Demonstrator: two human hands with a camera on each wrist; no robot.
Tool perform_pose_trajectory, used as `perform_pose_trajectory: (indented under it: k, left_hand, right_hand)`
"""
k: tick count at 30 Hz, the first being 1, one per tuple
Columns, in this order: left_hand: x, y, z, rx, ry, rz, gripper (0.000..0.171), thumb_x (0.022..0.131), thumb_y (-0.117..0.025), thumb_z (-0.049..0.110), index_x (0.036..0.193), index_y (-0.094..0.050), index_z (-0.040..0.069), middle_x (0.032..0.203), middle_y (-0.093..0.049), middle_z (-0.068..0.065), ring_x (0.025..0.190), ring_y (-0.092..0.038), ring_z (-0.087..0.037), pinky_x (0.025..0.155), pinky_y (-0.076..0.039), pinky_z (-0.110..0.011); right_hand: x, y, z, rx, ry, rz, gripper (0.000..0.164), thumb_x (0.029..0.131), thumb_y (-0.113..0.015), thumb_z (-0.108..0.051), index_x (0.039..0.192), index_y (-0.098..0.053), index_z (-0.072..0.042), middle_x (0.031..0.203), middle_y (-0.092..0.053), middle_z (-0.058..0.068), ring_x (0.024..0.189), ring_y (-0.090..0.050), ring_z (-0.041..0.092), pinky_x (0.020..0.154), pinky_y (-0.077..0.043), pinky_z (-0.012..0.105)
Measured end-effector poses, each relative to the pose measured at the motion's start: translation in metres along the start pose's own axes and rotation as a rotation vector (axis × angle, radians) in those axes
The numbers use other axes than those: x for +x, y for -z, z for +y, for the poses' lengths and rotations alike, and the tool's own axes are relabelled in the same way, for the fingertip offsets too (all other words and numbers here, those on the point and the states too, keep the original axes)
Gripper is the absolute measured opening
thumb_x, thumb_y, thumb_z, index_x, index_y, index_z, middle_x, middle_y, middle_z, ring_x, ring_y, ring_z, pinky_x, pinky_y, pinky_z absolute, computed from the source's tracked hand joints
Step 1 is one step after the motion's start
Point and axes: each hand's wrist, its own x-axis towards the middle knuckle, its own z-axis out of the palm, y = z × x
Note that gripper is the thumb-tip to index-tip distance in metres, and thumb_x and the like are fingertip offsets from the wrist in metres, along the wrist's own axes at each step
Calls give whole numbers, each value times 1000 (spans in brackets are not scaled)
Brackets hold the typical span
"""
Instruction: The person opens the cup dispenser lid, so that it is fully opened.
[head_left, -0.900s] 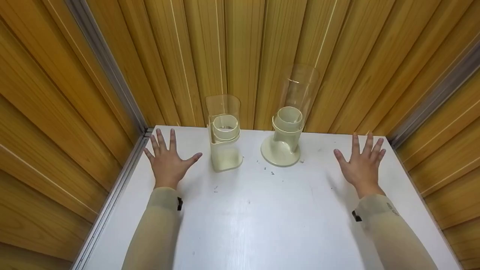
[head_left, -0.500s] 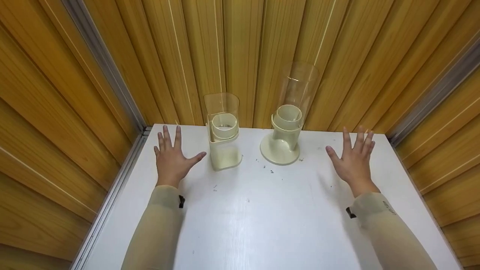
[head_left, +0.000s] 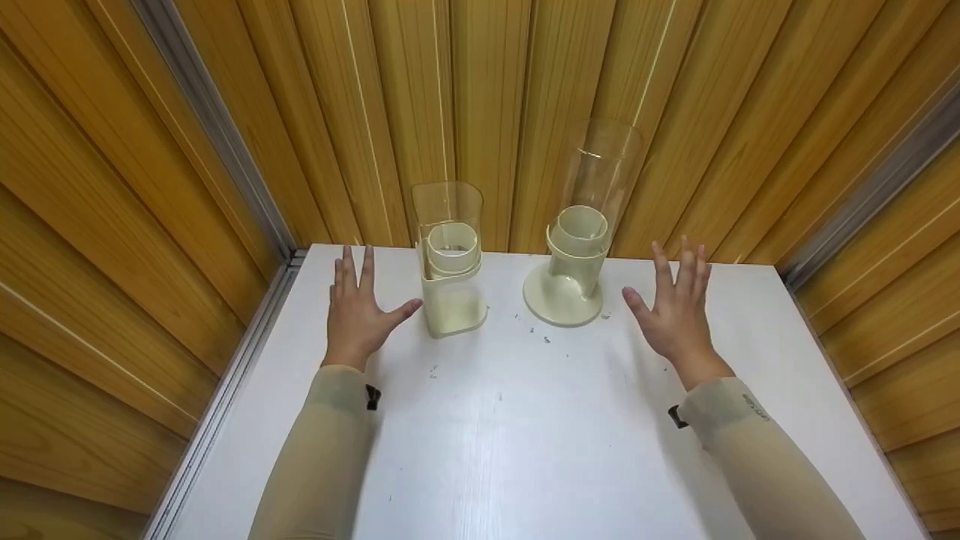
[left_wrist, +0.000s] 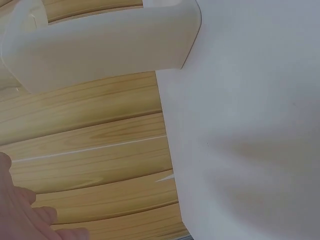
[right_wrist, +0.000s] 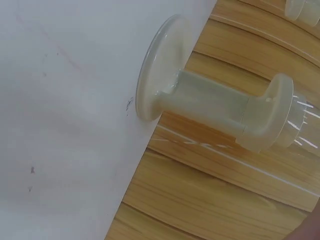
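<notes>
Two cream plastic stands with clear upper tubes stand upright near the back of the white table. The left stand (head_left: 454,311) has a squarish base and a shorter clear sleeve; the right stand (head_left: 561,294) has a round foot and a taller clear cylinder. My left hand (head_left: 358,319) is just left of the squarish one, fingers straight, thumb pointing at its side. To the right of the round-footed stand, my right hand (head_left: 677,319) is raised with fingers spread and holds nothing. The left wrist view shows the squarish stand's cream body (left_wrist: 100,50); the right wrist view shows the round foot (right_wrist: 165,67).
The white table (head_left: 480,450) carries several small dark specks near the stands. Wood-panelled walls (head_left: 487,112) rise behind and at both sides, close behind the stands. A grey metal rail (head_left: 225,405) runs along the table's left edge.
Both hands have moved inward toward the stands, the right one farther to the left and slightly up. The fingers have drawn closer together. Both stands have stayed in place.
</notes>
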Motion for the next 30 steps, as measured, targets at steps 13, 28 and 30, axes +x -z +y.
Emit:
perform_pose_trajectory:
  k: [13, 28, 30]
  left_hand:
    - [1, 0, 18, -86, 14, -27, 135, 86, -85, 76, 184, -4, 31, 194, 10, -6, 181, 0, -39, 140, -28, -72]
    - [6, -11, 19, -355, 5, -151, 140, 84, -96, 63, 180, 4, 49, 194, 10, 6, 180, -7, -39, 140, -29, -72]
    - [6, -13, 20, -378, 6, -156, 140, 84, -97, 60, 181, 4, 48, 194, 8, 4, 180, -7, -39, 140, -28, -72]
  right_hand:
    - [-1, -21, -42, 126, 88, -24, 91, 106, -65, -50, 181, -20, -25, 192, 3, 12, 178, 9, 46, 134, -19, 88]
    - [17, -40, -104, 557, 218, -190, 117, 95, -41, -100, 180, -25, -22, 191, -15, 14, 178, -13, 44, 137, -10, 87]
    - [22, -44, -109, 617, 201, -207, 120, 93, -43, -101, 181, -25, -21, 191, -15, 14, 178, -13, 43, 138, -7, 85]
